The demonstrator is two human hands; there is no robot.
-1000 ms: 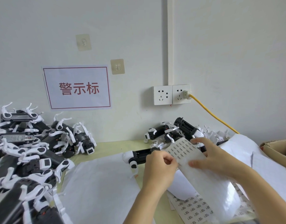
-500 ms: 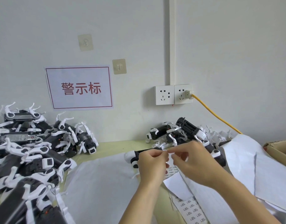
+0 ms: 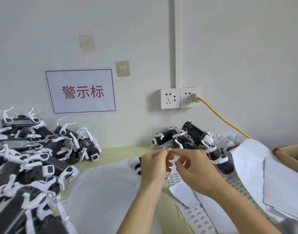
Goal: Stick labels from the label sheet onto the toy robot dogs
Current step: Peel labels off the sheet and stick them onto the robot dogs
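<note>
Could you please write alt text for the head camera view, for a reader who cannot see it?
A person's left hand and right hand meet fingertip to fingertip, apparently pinching a small label, above a toy robot dog and label sheets. More toy dogs are heaped at left.

Wall sign (image 3: 81,91): "警示标", red. Label sheet (image 3: 198,217) print illegible.

A pale yellow-green table (image 3: 121,150) carries a heap of toy robot dogs (image 3: 32,159) at left, another heap (image 3: 192,139) far right, white paper sheets (image 3: 102,196) near, label sheets (image 3: 198,217) and a cardboard box (image 3: 291,156) at right.
</note>
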